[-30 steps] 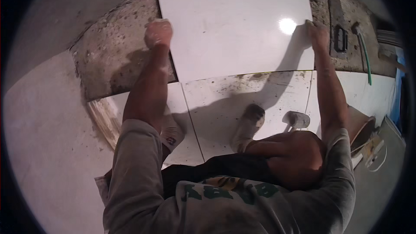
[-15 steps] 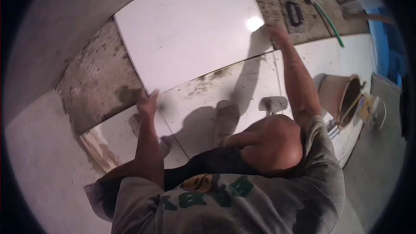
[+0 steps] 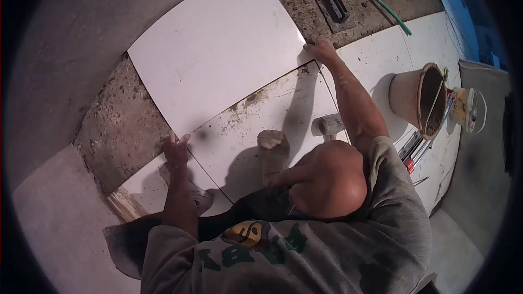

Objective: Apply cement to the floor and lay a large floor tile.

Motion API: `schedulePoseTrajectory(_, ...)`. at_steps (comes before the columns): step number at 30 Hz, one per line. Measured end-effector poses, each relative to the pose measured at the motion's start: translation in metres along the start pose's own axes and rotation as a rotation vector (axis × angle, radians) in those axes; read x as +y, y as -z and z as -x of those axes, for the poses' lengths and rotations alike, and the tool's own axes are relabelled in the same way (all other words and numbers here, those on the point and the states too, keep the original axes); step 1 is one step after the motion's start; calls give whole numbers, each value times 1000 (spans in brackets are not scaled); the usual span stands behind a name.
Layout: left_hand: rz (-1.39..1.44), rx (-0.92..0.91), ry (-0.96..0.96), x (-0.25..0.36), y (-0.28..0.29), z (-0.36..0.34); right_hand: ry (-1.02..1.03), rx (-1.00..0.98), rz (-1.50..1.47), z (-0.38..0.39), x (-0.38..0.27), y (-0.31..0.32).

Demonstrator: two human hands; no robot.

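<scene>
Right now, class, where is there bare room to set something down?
Mostly bare: the white tile beyond the left hand and right hand; the white flooring between the green-handled tool and bucket. Crowded: beside the bucket, with thin tools and a pail.

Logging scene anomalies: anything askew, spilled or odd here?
Yes: dark dirt is scattered on the nearer white tile, along its border with the far white tile. It stands out against the pale surface.
</scene>
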State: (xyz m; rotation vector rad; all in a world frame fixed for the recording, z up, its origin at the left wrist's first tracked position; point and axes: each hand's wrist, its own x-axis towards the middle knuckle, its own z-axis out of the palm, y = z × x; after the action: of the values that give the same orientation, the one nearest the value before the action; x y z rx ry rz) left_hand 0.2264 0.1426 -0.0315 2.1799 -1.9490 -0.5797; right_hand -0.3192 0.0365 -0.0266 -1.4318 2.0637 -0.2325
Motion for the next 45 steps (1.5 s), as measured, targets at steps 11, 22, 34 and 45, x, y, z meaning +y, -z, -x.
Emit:
schedulePoseTrajectory(11,-9,26,-158,-30,-22,11,7,48,-66,3,7,-14)
schedulePoseTrajectory(22,188,-57,-157,-15,-5,5,40,211,16,1,13,-26)
schedulePoseTrajectory(34,355,-125,73,-6,1,2,229,472,176,-17,36,-64)
schedulePoseTrajectory(45,68,-254,121,-14,8,-22,48,423,114,91,-46,-88)
